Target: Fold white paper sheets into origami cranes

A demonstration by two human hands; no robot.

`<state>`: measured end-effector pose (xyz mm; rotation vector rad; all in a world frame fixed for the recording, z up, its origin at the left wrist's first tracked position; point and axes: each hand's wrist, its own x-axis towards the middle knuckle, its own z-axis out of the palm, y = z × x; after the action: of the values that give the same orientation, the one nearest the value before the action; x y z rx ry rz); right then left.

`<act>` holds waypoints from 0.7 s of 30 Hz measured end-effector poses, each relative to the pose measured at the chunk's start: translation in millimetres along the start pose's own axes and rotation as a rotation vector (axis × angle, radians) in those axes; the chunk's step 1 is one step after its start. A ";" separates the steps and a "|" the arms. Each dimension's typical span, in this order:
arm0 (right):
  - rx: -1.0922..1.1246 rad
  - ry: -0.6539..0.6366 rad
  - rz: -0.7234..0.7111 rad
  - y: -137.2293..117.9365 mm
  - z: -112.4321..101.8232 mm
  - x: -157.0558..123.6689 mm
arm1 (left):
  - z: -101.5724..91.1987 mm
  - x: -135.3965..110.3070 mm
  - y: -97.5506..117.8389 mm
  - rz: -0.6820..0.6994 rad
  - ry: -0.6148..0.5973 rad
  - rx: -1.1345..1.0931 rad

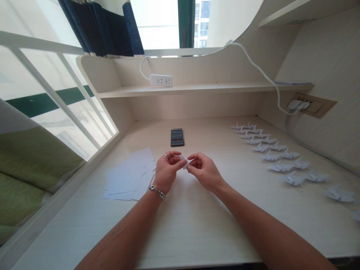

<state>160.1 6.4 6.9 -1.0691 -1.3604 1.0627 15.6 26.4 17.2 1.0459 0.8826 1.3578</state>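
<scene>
A small folded piece of white paper (184,162) is held up between my two hands over the middle of the desk. My left hand (168,168), with a ring and a chain bracelet, pinches it between thumb and fingers. From the other side my right hand (204,169) grips its edge with thumb and forefinger, the other fingers curled in. Fingers cover part of the paper, so its exact folded shape is hard to tell. Beside my left wrist lies a loose stack of white paper sheets (128,176), partly behind that hand.
Rows of folded paper cranes (278,155) stand along the desk's right side. A dark, flat rectangular object (177,137) lies beyond my hands. A power strip (161,80) sits on the shelf (197,88), and a white cable (261,71) hangs to the wall socket (315,106).
</scene>
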 end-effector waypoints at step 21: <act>0.146 -0.060 0.019 -8.1 -6.1 1.5 | -3.7 -0.9 2.4 -0.215 -0.250 -0.127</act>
<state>165.8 6.4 15.4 -0.9514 -1.3009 1.1976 11.3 25.6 18.2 0.9691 0.6917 1.0631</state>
